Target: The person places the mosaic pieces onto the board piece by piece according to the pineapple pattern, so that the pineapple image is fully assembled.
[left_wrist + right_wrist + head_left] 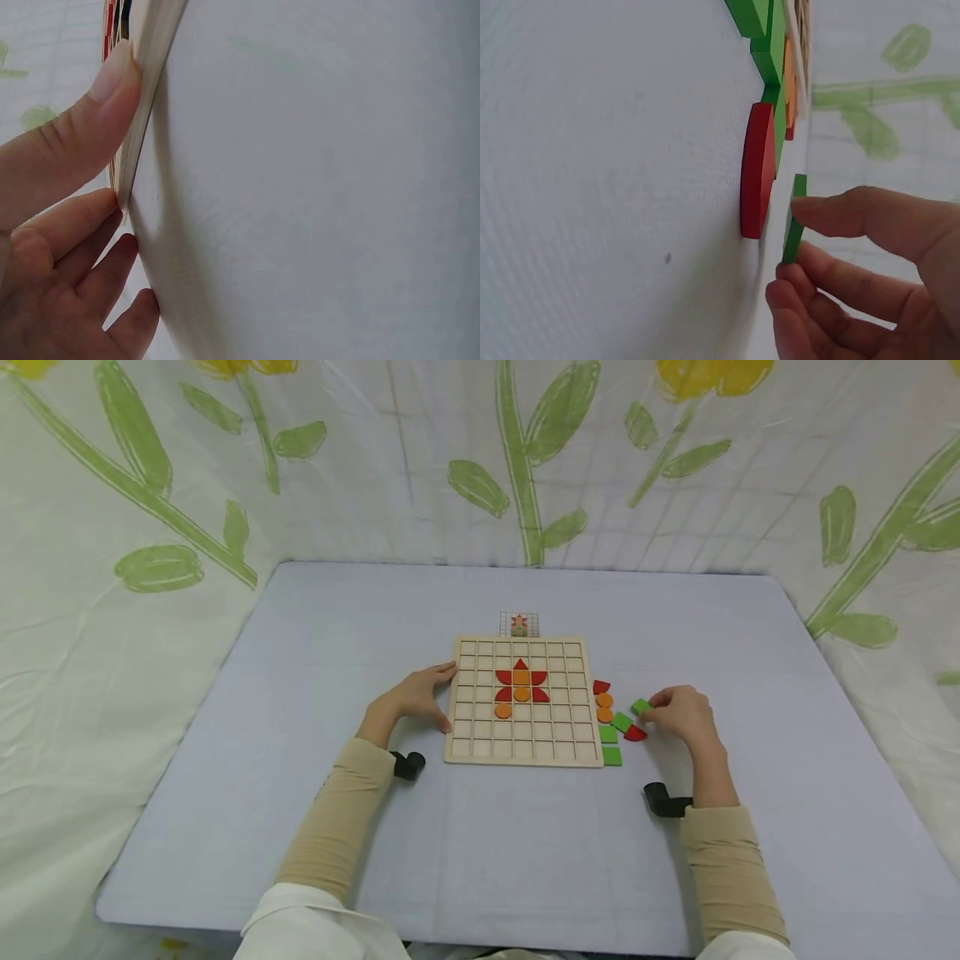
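Observation:
A wooden grid board [525, 739] lies on the table with a pattern of red and orange pieces in its cells. Against its left edge rests my left hand [414, 695], thumb and fingers spread apart; the thumb [112, 90] touches the board's side in the left wrist view. Between thumb and fingers, my right hand [684, 714] pinches a green square tile [795, 221], just right of the loose pieces. A red quarter-round piece [757, 172] lies beside that tile. On the board, an orange disc [503, 711] sits below the left red piece.
Along the board's right side lie loose green squares [612, 757], orange discs [604, 701] and another red piece [602, 687]. A small pattern card [519, 623] sits behind the board's far edge. The pale table [525, 852] backs onto a flower-painted curtain [420, 468].

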